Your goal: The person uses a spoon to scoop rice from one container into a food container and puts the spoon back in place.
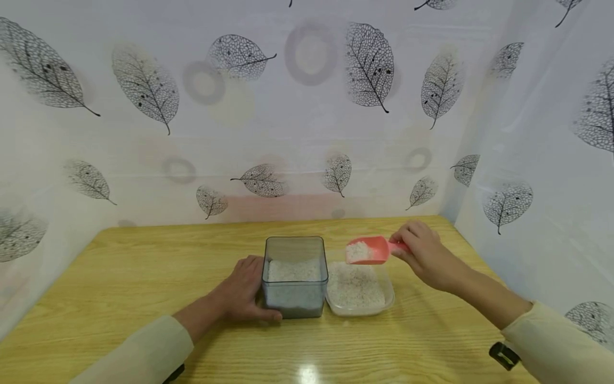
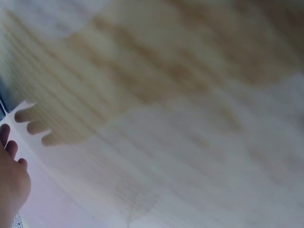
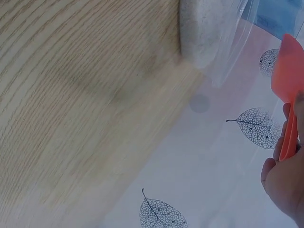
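My right hand (image 1: 427,256) grips the handle of a pink scoop (image 1: 381,250), also seen as a scoop (image 3: 287,71) in the right wrist view. White grains (image 1: 357,252) lie in its bowl. Below the scoop stands a clear plastic tub (image 1: 387,298) holding more white, speckled grains (image 1: 357,288). Against the left side of a grey see-through square container (image 1: 295,306) rests my left hand (image 1: 244,293), its thumb stretched along the front corner. White grains (image 1: 293,271) lie inside that container too. The left wrist view shows my left fingers (image 2: 10,149) at its left edge.
The two containers stand side by side on a wood-grain table (image 1: 144,277). Behind and at both sides hangs a pale curtain (image 1: 268,128) printed with dark leaves. A small dark device (image 1: 505,356) is by my right sleeve.
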Demonstrator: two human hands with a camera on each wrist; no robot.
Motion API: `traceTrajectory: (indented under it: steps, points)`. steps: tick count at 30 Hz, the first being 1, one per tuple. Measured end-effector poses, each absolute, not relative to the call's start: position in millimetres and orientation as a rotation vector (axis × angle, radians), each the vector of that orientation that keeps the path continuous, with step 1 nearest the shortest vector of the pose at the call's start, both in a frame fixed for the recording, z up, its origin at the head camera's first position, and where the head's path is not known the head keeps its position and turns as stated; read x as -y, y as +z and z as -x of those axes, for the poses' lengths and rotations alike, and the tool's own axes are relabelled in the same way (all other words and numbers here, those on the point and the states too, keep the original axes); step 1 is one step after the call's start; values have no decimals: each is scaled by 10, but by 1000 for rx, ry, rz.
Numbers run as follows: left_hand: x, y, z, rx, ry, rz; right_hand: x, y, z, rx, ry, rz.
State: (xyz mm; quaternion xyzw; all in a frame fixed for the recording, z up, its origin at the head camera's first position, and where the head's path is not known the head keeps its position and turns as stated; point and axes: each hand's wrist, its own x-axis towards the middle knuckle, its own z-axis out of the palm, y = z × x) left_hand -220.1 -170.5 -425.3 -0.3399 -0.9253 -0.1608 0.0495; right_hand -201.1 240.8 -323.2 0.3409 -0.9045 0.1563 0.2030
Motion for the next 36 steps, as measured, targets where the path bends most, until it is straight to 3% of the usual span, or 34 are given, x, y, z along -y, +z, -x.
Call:
traceTrajectory:
  steps: [18, 36]
  points:
    - [1711, -4249, 2190, 2828, -494, 1033, -2577, -3194, 2040, 2324, 80, -1122]
    - [1701, -4235, 2177, 2828, -460, 1026, -2478, -3011, 2107, 2063, 2, -1197]
